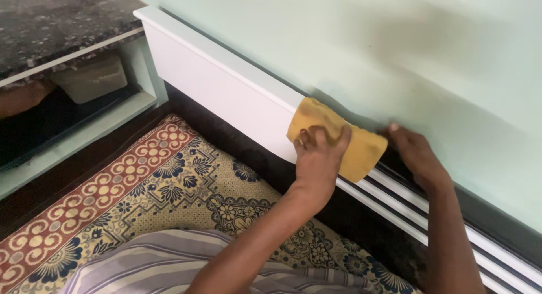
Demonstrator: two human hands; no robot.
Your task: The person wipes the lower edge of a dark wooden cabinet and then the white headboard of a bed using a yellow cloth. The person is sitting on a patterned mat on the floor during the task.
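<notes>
My left hand presses a yellow cloth against the top edge of a white headboard that runs along a pale green wall. Its fingers are spread over the cloth and grip it. To the right of the cloth, my right hand rests on the top of the headboard, against the wall, fingers curled over the edge and touching the cloth's right end. White slats with dark gaps continue below and to the right of both hands.
A patterned bedspread in cream, blue and red lies below the headboard. At the upper left stands a shelf unit with a dark speckled stone top and a beige object inside. Striped cloth covers my lap.
</notes>
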